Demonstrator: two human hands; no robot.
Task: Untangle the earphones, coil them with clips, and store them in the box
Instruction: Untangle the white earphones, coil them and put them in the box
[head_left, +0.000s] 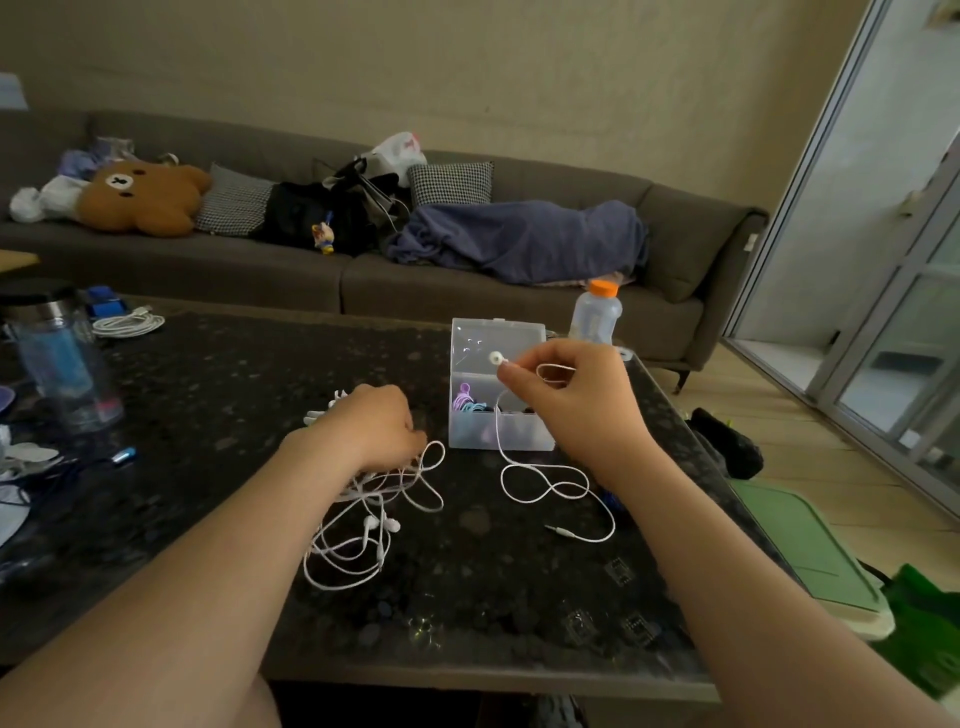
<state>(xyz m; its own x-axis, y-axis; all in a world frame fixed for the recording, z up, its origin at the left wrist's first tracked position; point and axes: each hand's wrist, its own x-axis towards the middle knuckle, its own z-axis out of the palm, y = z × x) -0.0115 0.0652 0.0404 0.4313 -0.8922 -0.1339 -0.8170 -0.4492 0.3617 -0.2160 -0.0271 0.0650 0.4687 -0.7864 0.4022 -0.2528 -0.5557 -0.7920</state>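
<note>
While fingers of the right hand (576, 410) pinch a loose white earphone cord (497, 431), the clear plastic box (519, 436) sits just behind them.
Fingers of the left hand (376, 426) curl round the tangled white earphones (384, 522).

My left hand (382, 428) lay on the table (208, 395), fingers curled over the far end of a tangle of earphones (363, 525) that spread from under it back toward me. To its right my right hand (576, 400) was raised, pinching one earphone cable (545, 486) just below its earbud (496, 357). The cable hung beneath that hand, looped on the table beside my wrist and ended in a plug (558, 530) nearer me. The box (519, 431) stood between my hands, touching neither that I could tell, lid up at its back, with clips (470, 402) inside. A bottle (595, 314) stood behind my right hand. A coiled cord (127, 325) and a tumbler (57, 358) sat far left of my left hand. The sofa (234, 270) ran behind the table.
</note>
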